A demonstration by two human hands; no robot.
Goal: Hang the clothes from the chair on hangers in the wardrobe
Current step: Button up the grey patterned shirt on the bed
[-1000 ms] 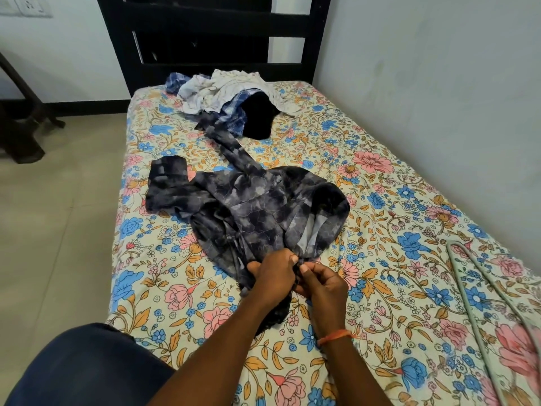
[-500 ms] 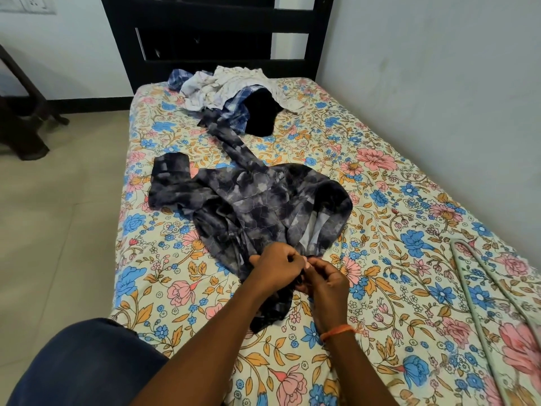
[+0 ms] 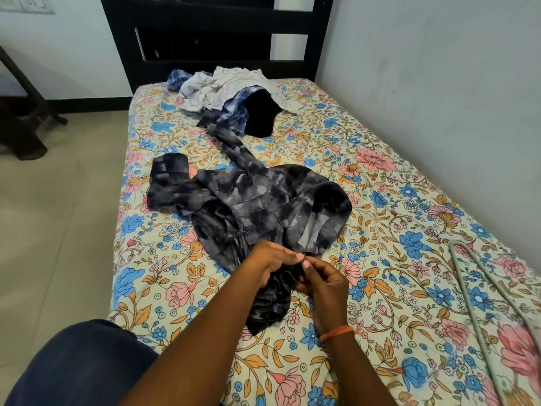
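A dark blue-grey patterned shirt (image 3: 248,200) lies spread on the floral bedsheet (image 3: 395,218), one sleeve stretching toward the head of the bed. My left hand (image 3: 270,260) and my right hand (image 3: 319,281) meet at the shirt's near front edge, both pinching the fabric close together. What the fingertips hold exactly is too small to tell. A pale grey hanger (image 3: 480,288) lies on the bed at the right. A pile of other clothes (image 3: 231,95), white, blue checked and black, sits near the headboard.
A black headboard (image 3: 216,33) stands at the far end. The wall (image 3: 439,68) runs along the bed's right side. Tiled floor (image 3: 58,215) lies to the left, with dark furniture (image 3: 20,124) at the far left. My knee in blue denim (image 3: 76,367) is at lower left.
My hands stay pinching the shirt's near edge, fingers shifting slightly. The view has dipped a little; the shirt itself has barely moved.
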